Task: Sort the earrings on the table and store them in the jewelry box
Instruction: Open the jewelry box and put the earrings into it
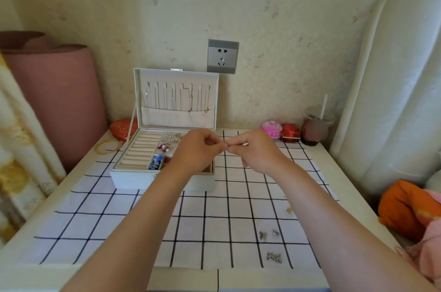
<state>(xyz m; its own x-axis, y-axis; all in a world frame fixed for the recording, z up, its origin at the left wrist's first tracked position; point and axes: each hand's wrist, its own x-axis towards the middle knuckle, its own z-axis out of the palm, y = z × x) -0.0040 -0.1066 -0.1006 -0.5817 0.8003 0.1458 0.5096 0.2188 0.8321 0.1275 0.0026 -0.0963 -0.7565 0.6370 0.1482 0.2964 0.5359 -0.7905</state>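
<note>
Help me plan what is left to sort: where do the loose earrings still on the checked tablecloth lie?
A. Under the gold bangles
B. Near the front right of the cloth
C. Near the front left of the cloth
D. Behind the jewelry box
B: the loose earrings lie scattered on the front right part of the checked tablecloth, well apart from the open jewelry box, which stands further back and to the left.
</note>
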